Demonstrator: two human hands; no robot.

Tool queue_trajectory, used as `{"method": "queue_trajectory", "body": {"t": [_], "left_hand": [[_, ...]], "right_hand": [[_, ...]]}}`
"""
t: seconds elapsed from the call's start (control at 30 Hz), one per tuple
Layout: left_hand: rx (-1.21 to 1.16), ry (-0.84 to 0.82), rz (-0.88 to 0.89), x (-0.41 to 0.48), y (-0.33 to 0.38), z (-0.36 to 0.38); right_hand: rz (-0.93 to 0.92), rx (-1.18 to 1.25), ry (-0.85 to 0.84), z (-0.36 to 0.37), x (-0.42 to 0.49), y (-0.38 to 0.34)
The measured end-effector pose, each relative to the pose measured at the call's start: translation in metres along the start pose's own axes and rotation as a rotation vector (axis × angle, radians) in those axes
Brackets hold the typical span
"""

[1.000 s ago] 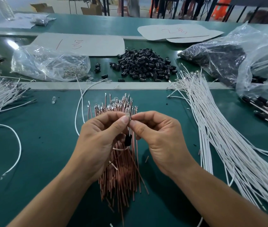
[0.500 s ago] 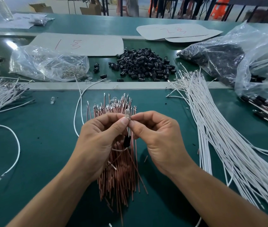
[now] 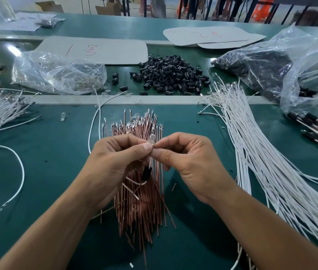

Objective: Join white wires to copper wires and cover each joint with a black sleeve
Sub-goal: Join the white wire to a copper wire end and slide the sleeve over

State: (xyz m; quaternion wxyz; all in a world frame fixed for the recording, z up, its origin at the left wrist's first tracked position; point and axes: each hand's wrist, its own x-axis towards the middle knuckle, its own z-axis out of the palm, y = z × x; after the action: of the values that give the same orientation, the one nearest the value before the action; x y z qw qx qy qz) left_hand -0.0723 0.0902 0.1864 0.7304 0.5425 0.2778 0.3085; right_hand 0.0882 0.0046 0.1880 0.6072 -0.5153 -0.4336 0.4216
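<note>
Fingers [image 3: 146,148] hide the joint
Left hand [image 3: 115,164] and right hand [image 3: 191,162] both pinch, apparently, a clear bulb [image 3: 151,137].

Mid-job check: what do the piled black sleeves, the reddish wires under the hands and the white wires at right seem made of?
Black sleeves: probably moulded plastic or rubber; short hollow tubes, dull sheen. Copper wires: copper-pink metallic gloss, straight and stiff; bare or coated, unclear. White wires: likely plastic insulation, smooth, bending in soft curves.
</note>
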Motion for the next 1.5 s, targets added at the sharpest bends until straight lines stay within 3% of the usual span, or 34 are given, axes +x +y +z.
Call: {"method": "queue_trajectory", "body": {"t": [0.13, 0.23, 0.33, 0.57, 0.83, 1.03, 1.17, 1.23, 1.37, 1.5], "left_hand": [[0.166, -0.037, -0.063, 0.000, 0.002, -0.002], [0.224, -0.097, -0.113, -0.002, 0.005, -0.007], [0.246, -0.117, -0.146, -0.004, 0.005, -0.008], [0.256, -0.147, -0.138, -0.004, 0.011, -0.010], [0.613, -0.226, -0.035, -0.013, 0.020, -0.026], [0.643, -0.121, 0.184, -0.011, 0.007, -0.012], [0.883, 0.004, 0.331, -0.009, -0.003, -0.006], [0.895, 0.014, 0.338, -0.009, -0.002, -0.007], [0.856, -0.136, 0.254, -0.010, 0.000, -0.007], [0.783, -0.069, 0.334, -0.014, 0.002, 0.000]], "right_hand": [[0.008, -0.189, -0.093, -0.007, 0.001, -0.004], [-0.187, -0.460, -0.214, -0.010, -0.001, -0.007], [-0.353, -0.623, -0.218, -0.012, -0.002, -0.009], [-0.379, -0.696, -0.188, -0.020, 0.002, -0.008], [-0.396, -0.736, -0.080, -0.029, 0.003, -0.008], [-0.495, -0.830, -0.095, -0.024, 0.002, -0.006], [-0.519, -0.828, -0.084, -0.019, 0.001, -0.001], [-0.526, -0.814, -0.055, -0.021, 0.002, -0.001], [-0.558, -0.834, -0.037, -0.022, 0.002, -0.001], [-0.573, -0.738, -0.047, -0.022, 0.002, -0.003]]}}
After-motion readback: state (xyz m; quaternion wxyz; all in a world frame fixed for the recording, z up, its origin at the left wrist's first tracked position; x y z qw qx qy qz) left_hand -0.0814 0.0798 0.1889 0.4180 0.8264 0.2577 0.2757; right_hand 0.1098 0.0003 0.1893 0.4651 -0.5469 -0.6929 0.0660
